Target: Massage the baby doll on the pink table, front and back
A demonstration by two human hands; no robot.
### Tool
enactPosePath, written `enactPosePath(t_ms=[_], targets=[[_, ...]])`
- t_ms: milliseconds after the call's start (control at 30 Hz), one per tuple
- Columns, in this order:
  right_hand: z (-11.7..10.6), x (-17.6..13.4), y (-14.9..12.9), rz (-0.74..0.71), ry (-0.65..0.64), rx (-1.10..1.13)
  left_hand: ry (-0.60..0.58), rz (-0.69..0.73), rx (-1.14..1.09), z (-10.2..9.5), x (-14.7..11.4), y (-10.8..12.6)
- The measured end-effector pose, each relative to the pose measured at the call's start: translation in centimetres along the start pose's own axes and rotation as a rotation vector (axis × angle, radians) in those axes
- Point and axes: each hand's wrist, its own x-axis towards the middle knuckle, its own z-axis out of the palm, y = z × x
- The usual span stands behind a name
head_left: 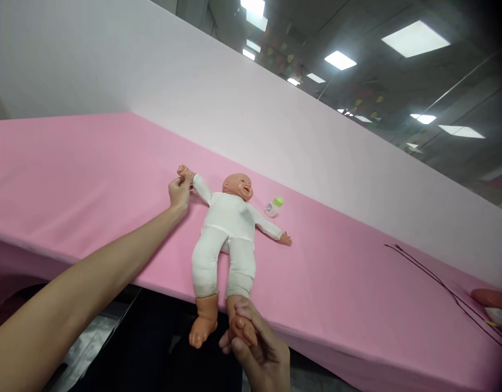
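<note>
A baby doll with a white cloth body lies face up on a pink-covered table. Its head points to the back and its feet hang over the front edge. My left hand is closed around the doll's wrist on the left side, just below its small fist. My right hand wraps the doll's foot on the right side, with the toes showing between thumb and fingers. The other foot hangs free beside it. The doll's other arm stretches out to the right on the cloth.
A small baby bottle with a green cap lies right of the doll's head. Thin dark cables run across the table at the right, near a reddish-brown object. A white partition rises along the back edge.
</note>
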Motion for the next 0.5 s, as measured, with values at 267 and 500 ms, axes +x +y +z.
enactPosePath(t_ms=[267, 500], targets=[[2.0, 11.1, -4.3, -0.140, -0.053, -0.140, -0.526, 0.525, 0.451, 0.7, -4.8, 1.7], [2.6, 12.1, -2.5, -0.156, -0.146, -0.234, -0.585, 0.601, 0.527, 0.3, -4.3, 1.2]])
